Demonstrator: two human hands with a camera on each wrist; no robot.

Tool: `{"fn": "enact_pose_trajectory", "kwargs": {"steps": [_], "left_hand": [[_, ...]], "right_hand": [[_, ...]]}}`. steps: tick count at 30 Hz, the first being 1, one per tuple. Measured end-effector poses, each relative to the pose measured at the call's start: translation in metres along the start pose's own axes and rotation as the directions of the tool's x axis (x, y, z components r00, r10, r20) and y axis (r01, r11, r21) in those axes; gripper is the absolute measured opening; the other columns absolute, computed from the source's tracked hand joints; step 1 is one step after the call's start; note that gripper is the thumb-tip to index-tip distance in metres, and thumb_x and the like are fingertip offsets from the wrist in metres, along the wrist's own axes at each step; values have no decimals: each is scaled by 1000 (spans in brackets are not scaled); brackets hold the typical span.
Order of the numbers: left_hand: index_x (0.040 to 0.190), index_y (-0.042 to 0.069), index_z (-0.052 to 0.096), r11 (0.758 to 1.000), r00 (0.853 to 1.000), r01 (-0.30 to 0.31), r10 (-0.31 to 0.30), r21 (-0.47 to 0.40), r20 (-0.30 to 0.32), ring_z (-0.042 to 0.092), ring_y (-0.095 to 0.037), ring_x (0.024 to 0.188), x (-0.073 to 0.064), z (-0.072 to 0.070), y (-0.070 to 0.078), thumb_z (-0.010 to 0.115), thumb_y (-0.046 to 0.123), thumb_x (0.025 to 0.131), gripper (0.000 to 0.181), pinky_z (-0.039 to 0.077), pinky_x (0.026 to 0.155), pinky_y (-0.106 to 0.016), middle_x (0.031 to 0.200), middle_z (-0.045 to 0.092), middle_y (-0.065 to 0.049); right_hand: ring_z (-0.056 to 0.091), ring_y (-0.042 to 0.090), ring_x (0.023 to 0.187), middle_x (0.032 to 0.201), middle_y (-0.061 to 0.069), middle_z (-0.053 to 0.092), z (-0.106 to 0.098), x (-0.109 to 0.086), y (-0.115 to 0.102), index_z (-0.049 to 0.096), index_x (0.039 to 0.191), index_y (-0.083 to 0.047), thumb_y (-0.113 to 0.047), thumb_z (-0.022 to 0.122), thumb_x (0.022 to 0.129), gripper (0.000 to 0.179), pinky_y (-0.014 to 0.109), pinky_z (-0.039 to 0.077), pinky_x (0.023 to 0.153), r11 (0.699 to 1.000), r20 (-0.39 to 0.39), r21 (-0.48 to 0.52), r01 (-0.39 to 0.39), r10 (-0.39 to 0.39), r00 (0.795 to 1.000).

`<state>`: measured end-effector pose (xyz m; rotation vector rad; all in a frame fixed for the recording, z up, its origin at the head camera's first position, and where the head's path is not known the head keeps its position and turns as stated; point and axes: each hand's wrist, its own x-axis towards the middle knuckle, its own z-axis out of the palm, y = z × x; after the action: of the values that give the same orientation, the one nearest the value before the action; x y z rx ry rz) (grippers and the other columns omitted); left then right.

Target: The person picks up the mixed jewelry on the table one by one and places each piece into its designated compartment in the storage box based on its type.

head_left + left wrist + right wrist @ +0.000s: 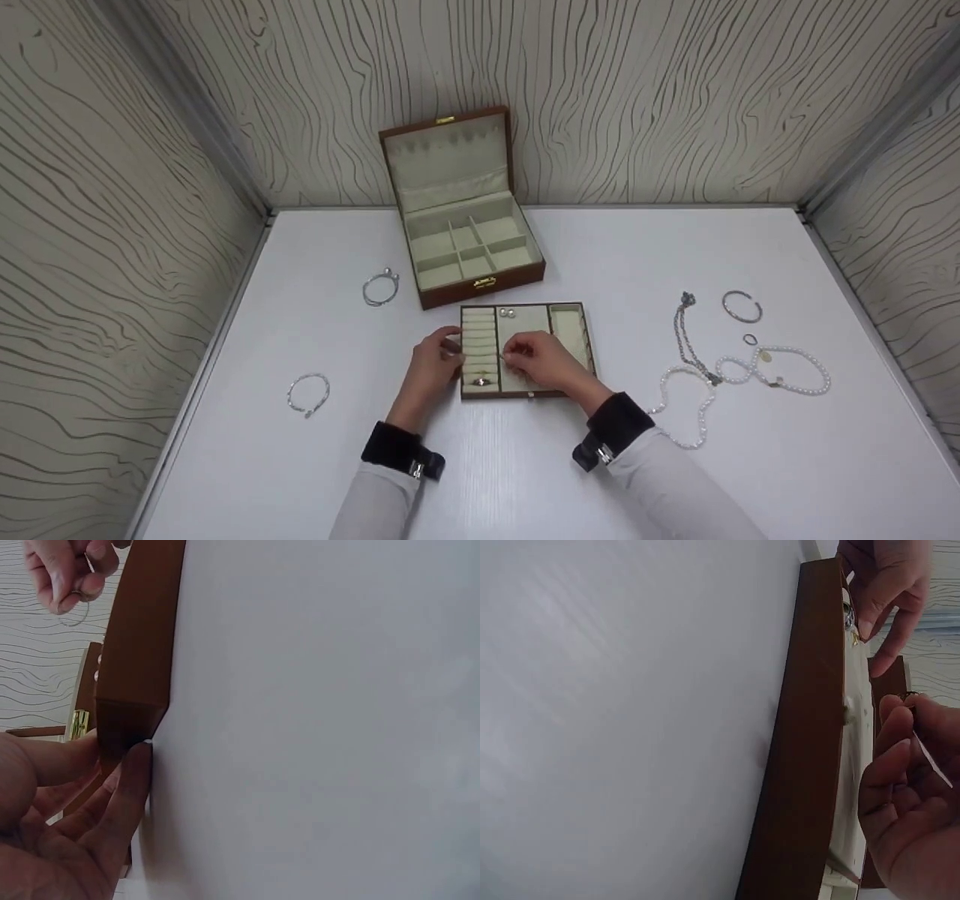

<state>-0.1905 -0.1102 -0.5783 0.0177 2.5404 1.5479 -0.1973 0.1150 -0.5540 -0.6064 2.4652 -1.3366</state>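
Observation:
My right hand (536, 358) is over the middle section of a brown jewelry tray (517, 394), pinching a thin ring (75, 622) between thumb and fingertips. At the tray's left side, my left hand (433, 364) grips the edge, its thumb and a finger at the corner in the left wrist view. Cream ring rolls (478, 335) fill the left section. A silver-looking ring (481, 382) sits in the lowest rows, with a gold-coloured one just above it. Two pearl earrings (507, 313) lie at the top of the middle section.
Behind the tray stands an open jewelry box (480, 289) with divided compartments. Bracelets (381, 289) (308, 395) lie on the left. On the right are a chain bracelet (682, 337), a bangle (742, 307), a small ring (750, 339) and pearl strands (806, 390).

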Motion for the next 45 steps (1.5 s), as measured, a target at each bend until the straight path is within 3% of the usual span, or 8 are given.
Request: {"fn": "enact_pose_trajectory", "kwargs": {"steps": [6, 12, 27, 36, 45], "left_hand": [[132, 5, 57, 1000, 1000, 26, -26, 7, -8, 62, -18, 79, 0, 0, 1, 65, -2, 90, 43, 53, 64, -30, 100, 65, -9], [131, 5, 58, 999, 1000, 6, -5, 54, -19, 62, -19, 81, 1, 0, 2, 66, -2, 89, 43, 51, 66, -31, 99, 66, -9], [131, 3, 57, 1000, 1000, 11, -10, 21, -13, 62, -18, 81, 0, 0, 2, 65, -4, 88, 45, 53, 64, -30, 99, 65, -9], [131, 3, 58, 1000, 1000, 11, -11, 9, -14, 63, -19, 81, 0, 0, 1, 65, -4, 89, 44, 53, 64, -30, 98, 65, -10], [131, 4, 57, 999, 999, 39, -39, -7, -10, 63, -17, 77, 0, 1, 3, 64, -5, 89, 44, 53, 61, -30, 99, 64, -9]], "right_hand": [[56, 13, 78, 82, -5, 63, 12, 11, -3, 71, 90, -8, -9, 65, 94, 8, 34, 47, 74, 992, 23, -97, 76, -74, 997], [56, 12, 77, 84, -4, 65, 15, 18, -9, 72, 92, -9, -10, 64, 95, 9, 35, 47, 75, 989, 57, -140, 40, -33, 998], [62, 18, 91, 91, -2, 68, 13, 24, -15, 73, 94, -10, -13, 64, 95, 10, 40, 48, 85, 982, 138, -187, 13, 13, 990], [58, 14, 80, 85, -3, 65, 16, 26, -19, 72, 89, -11, -13, 65, 95, 9, 38, 48, 77, 979, 73, -199, -45, 61, 995], [58, 14, 74, 82, -4, 64, 20, 25, -19, 71, 88, -13, -14, 67, 93, 7, 37, 47, 71, 970, 46, -241, -23, 35, 998]]}}
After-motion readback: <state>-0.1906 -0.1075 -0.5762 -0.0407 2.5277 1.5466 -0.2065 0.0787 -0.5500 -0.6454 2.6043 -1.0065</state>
